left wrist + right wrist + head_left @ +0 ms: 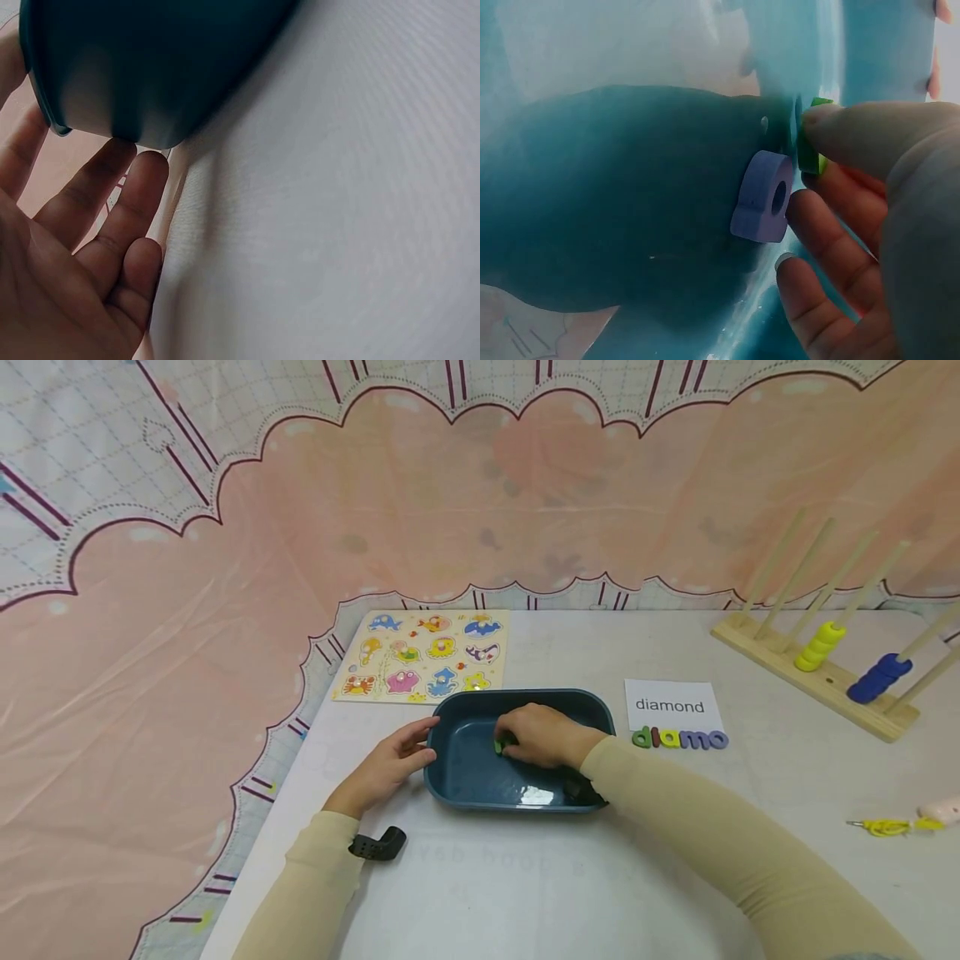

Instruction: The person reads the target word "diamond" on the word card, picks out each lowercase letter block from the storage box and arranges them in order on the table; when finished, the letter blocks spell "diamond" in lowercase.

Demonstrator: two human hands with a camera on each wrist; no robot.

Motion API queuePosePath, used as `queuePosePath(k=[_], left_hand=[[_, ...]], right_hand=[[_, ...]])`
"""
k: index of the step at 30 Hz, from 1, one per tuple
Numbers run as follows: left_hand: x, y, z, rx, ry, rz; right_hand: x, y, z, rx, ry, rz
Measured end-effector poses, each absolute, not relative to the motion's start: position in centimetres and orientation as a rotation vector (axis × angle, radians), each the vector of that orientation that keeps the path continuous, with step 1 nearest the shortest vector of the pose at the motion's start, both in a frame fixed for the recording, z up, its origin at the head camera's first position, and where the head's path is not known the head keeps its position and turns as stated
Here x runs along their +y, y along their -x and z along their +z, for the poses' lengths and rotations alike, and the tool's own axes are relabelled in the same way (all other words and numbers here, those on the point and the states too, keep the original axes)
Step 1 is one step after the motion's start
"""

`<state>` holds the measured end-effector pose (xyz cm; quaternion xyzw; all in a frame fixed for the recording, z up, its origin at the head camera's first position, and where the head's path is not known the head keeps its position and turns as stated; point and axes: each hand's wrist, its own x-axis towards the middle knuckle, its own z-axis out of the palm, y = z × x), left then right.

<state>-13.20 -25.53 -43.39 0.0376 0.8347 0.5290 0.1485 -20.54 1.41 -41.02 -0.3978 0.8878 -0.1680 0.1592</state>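
Observation:
Inside a dark blue-green plastic tray (465, 793), my right hand (542, 735) pinches a small green letter piece (811, 142) between thumb and fingers. Close below those fingertips in the right wrist view lies a purple letter piece (763, 199) with a round hole. My left hand (386, 770) is at the tray's left end, its loosely bent fingers touching the outer wall and rim. To the right of the tray, a white card (671, 697) reads "diamond". Coloured letters (678, 739) spelling "diamo" run along the card's lower edge.
Behind the tray at the left lies a wooden sea-animal puzzle board (420, 656). A wooden bead rack (817, 677) with yellow and blue beads stands at the right rear. Further right is a yellow cord (888, 827) with a pink handle. A cartoon-print curtain (450, 510) hangs behind the table.

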Motion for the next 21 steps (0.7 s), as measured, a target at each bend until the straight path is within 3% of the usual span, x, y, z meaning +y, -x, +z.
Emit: queuePosePath(k=[21], left_hand=[[-25.5,13.3,-43.3,2.403,-0.105,1.504]], right_hand=[[2.2,20.5,-38.7,2.608,1.207,-0.523]])
